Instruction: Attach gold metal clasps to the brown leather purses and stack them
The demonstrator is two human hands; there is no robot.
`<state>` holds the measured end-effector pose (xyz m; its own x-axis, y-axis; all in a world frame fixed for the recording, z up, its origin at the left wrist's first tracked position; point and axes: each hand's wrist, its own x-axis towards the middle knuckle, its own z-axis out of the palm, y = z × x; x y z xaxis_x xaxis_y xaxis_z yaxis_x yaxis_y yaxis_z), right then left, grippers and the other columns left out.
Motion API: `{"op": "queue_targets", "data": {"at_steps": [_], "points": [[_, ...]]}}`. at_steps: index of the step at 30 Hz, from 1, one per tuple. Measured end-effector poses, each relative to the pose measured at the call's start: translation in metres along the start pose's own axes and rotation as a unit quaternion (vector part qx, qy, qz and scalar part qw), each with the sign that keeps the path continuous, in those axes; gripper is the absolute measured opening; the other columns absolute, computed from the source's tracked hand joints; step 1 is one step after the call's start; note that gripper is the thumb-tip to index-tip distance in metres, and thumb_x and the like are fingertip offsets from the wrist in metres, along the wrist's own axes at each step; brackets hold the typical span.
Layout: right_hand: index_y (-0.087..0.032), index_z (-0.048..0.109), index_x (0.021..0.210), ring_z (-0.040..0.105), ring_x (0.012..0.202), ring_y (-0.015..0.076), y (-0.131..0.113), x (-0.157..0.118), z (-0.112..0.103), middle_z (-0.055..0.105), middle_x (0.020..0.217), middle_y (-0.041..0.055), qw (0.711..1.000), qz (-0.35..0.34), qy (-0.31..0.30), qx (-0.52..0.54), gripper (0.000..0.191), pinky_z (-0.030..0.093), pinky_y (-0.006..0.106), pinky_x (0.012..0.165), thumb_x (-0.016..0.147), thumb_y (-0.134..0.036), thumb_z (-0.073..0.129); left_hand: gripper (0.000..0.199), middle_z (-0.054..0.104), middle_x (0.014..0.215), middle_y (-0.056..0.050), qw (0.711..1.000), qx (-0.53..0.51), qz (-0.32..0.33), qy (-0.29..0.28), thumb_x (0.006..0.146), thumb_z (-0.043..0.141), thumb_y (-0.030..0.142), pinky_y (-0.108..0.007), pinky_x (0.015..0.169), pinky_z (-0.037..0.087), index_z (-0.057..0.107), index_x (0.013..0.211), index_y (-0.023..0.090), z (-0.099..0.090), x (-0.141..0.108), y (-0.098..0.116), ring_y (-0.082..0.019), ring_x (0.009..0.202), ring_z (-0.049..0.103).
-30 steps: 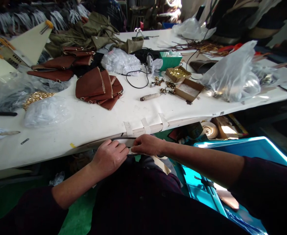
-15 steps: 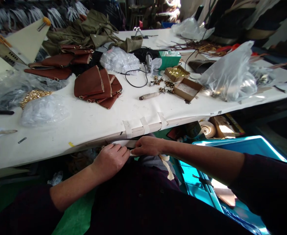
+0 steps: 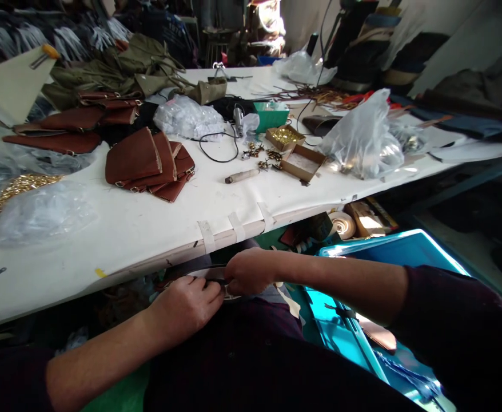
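Observation:
Just below the table's front edge, over my lap, both hands are on a flat piece with a pale face and a dark rim [image 3: 208, 273]. Its exact kind cannot be made out, since my fingers cover much of it. My left hand [image 3: 188, 303] is closed on its near side, fingers curled. From the right, my right hand [image 3: 248, 271] grips the other end with its fingers pressed together, their tips partly hidden. A narrow gap separates the two hands.
On the white table [image 3: 148, 229] lie brown leather pouches [image 3: 133, 160], a small carton of brass-coloured pieces [image 3: 284, 137], an open carton [image 3: 303, 163], a stick-like tool [image 3: 242, 175] and a plastic bag [image 3: 358, 137]. A blue crate [image 3: 375, 246] stands at lower right.
The view has shifted, so the table's things sit further left and my hands lower. Both hands keep their grip on the piece, with the right hand's fingers now bent further down over it.

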<state>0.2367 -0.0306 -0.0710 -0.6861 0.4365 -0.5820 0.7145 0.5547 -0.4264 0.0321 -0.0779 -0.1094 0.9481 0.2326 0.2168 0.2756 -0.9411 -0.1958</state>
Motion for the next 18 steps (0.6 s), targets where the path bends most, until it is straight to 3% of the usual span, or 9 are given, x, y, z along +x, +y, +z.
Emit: {"op": "queue_targets", "data": {"at_steps": [3, 5, 7, 9, 11, 14, 18], "points": [[-0.018, 0.083, 0.094, 0.062, 0.072, 0.0192, 0.010, -0.023, 0.001, 0.078, 0.088, 0.0081, 1.000, -0.006, 0.000, 0.013, 0.022, 0.037, 0.031, 0.065, 0.091, -0.027, 0.064, 0.020, 0.068, 0.085, -0.004, 0.999, 0.005, 0.026, -0.018, 0.091, 0.057, 0.004, -0.037, 0.056, 0.043, 0.067, 0.102, 0.017, -0.006, -0.007, -0.001, -0.022, 0.065, 0.062], [-0.018, 0.080, 0.082, 0.060, 0.069, 0.0181, 0.030, -0.048, 0.013, 0.075, 0.079, 0.0053, 0.998, 0.050, -0.005, 0.031, 0.014, 0.036, 0.030, 0.065, 0.086, -0.023, 0.068, 0.028, 0.068, 0.087, -0.005, 0.998, 0.010, 0.015, -0.053, 0.086, 0.057, -0.002, -0.036, 0.057, 0.044, 0.068, 0.104, 0.017, -0.007, -0.025, -0.003, -0.022, 0.066, 0.062], [-0.018, 0.074, 0.071, 0.056, 0.065, 0.0162, 0.057, -0.078, 0.030, 0.067, 0.069, 0.0017, 0.985, 0.124, 0.011, 0.118, 0.015, 0.036, 0.029, 0.063, 0.084, -0.025, 0.071, 0.044, 0.069, 0.086, -0.003, 0.996, 0.006, -0.030, -0.078, 0.078, 0.054, -0.009, -0.035, 0.058, 0.045, 0.070, 0.109, 0.018, -0.007, -0.047, -0.005, -0.020, 0.064, 0.062], [-0.018, 0.070, 0.074, 0.053, 0.062, 0.0141, 0.085, -0.106, 0.049, 0.062, 0.066, -0.0015, 0.938, 0.166, 0.106, 0.285, 0.030, 0.037, 0.028, 0.061, 0.091, -0.042, 0.068, 0.057, 0.072, 0.094, -0.004, 0.995, -0.013, -0.065, -0.076, 0.079, 0.051, -0.009, -0.036, 0.065, 0.050, 0.069, 0.124, 0.020, -0.007, -0.064, -0.005, -0.020, 0.071, 0.066], [-0.018, 0.068, 0.083, 0.050, 0.060, 0.0130, 0.110, -0.122, 0.066, 0.058, 0.067, -0.0030, 0.857, 0.200, 0.242, 0.407, 0.043, 0.036, 0.026, 0.058, 0.096, -0.059, 0.059, 0.058, 0.074, 0.098, -0.004, 0.996, -0.039, -0.068, -0.043, 0.083, 0.049, -0.007, -0.037, 0.072, 0.054, 0.067, 0.131, 0.019, -0.008, -0.069, -0.005, -0.020, 0.076, 0.069], [-0.017, 0.065, 0.093, 0.052, 0.062, 0.0137, 0.138, -0.117, 0.088, 0.059, 0.072, -0.0019, 0.755, 0.228, 0.397, 0.469, 0.054, 0.038, 0.026, 0.057, 0.093, -0.071, 0.056, 0.050, 0.074, 0.094, -0.003, 0.995, -0.052, -0.086, 0.013, 0.091, 0.046, -0.004, -0.037, 0.073, 0.054, 0.067, 0.131, 0.017, -0.012, -0.056, -0.005, -0.018, 0.074, 0.070], [-0.016, 0.067, 0.089, 0.053, 0.065, 0.0157, 0.162, -0.081, 0.112, 0.062, 0.073, 0.0009, 0.700, 0.262, 0.479, 0.460, 0.061, 0.039, 0.026, 0.057, 0.085, -0.077, 0.059, 0.035, 0.075, 0.092, -0.001, 0.988, -0.071, -0.126, 0.060, 0.102, 0.050, 0.005, -0.034, 0.071, 0.054, 0.069, 0.127, 0.020, -0.021, -0.036, -0.008, -0.014, 0.072, 0.071]]}}
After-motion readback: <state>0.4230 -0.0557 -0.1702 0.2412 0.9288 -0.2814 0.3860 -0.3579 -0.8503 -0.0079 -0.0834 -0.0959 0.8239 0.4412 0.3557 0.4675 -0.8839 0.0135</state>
